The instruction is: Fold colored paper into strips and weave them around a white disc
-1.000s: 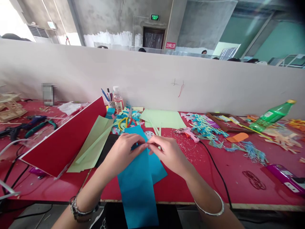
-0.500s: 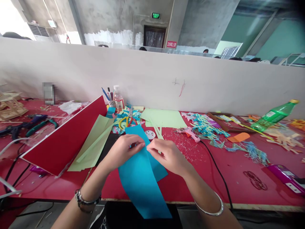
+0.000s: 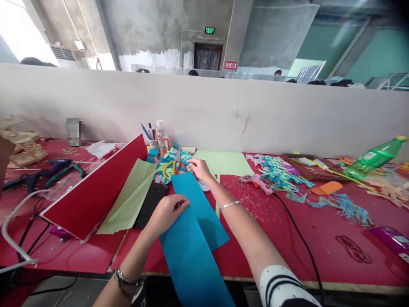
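Reading the clock with the left hand at its centre and 12 straight ahead, the red tabletop [image 3: 319, 232] spreads all round, and the white partition [image 3: 303, 119] rises behind it from 11 to 2 o'clock. At 9 to 10 o'clock the red board [image 3: 96, 196] stands tilted. The blue paper strip [image 3: 194, 260] runs off to 5 o'clock, past the near table edge. The other blue piece [image 3: 204, 213] lies partly under it at 3 o'clock; I can't tell whether they are joined. A pale green sheet [image 3: 226, 164] lies flat at 2, folded pale green paper [image 3: 131, 196] beside the board at 9 to 10. Far out between 2 and 3 the green plastic bottle [image 3: 372, 160] leans over. The left hand [image 3: 169, 212] pinches the strip's upper end; the right hand [image 3: 200, 169], fingers curved, is at 1 to 2, just beside the yellow-and-red-handled hand tool [image 3: 174, 165] at 12. Whether that hand grips anything I can't tell. A black flat slab [image 3: 151, 202] is near at 10, the pink hot-glue gun [image 3: 260, 184] between 2 and 3, and smallest, a silver bangle [image 3: 229, 205] circles the right wrist
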